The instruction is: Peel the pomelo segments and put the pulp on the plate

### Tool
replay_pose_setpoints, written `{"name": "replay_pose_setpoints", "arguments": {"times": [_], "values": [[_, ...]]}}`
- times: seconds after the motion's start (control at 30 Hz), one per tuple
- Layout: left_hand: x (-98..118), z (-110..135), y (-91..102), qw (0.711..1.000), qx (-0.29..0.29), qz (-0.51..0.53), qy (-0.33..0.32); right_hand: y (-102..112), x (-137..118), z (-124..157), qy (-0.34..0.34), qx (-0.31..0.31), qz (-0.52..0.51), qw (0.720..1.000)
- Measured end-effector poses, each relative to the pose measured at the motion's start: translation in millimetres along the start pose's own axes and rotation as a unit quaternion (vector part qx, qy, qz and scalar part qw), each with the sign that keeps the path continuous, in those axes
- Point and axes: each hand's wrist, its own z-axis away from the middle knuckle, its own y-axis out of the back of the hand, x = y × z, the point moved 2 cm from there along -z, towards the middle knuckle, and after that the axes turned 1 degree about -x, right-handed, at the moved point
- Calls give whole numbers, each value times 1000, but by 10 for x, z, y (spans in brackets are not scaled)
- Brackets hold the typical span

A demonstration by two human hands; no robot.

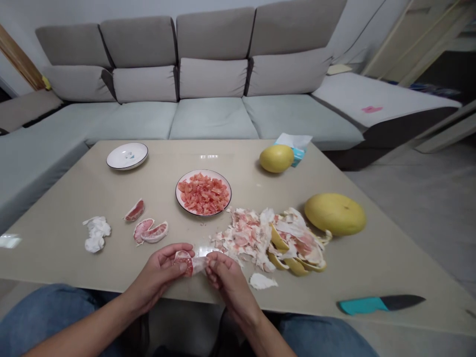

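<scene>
Between my hands, over the near table edge, is a red pomelo segment (188,267). My left hand (165,267) grips its flesh between thumb and fingers. A pale strip of membrane (200,264) stretches from it to my right hand (222,272), which pinches the far end. Beyond my left hand lie several unpeeled pomelo segments (155,232) in their white skins. A black-rimmed plate (179,202) heaped with loose red pomelo flesh (204,193) stands past my hands. To the right of it spreads a pile of torn membrane and yellow peel (260,235).
A knife (381,303) with a teal handle lies at the near right. Two whole pomelos (334,214) sit to the right, one by a tissue pack (297,148). Crumpled tissue (97,233) and a white dish (127,156) are on the left. A sofa (211,116) stands behind the table.
</scene>
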Motion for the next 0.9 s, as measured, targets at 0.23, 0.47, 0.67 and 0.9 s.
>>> {"name": "replay_pose_setpoints", "arguments": {"times": [0.23, 0.47, 0.67, 0.9], "values": [[4, -35, 29, 998, 19, 64, 19, 54, -42, -21, 32, -29, 26, 999], [-25, -43, 31, 999, 0, -43, -26, -30, -95, 11, 70, -73, 73, 992], [-32, -40, 20, 999, -9, -37, -21, -10, -83, 21, 67, -46, 180, 980], [-112, -57, 7, 998, -50, 5, 24, -44, -181, 93, 146, -25, 316, 937]]}}
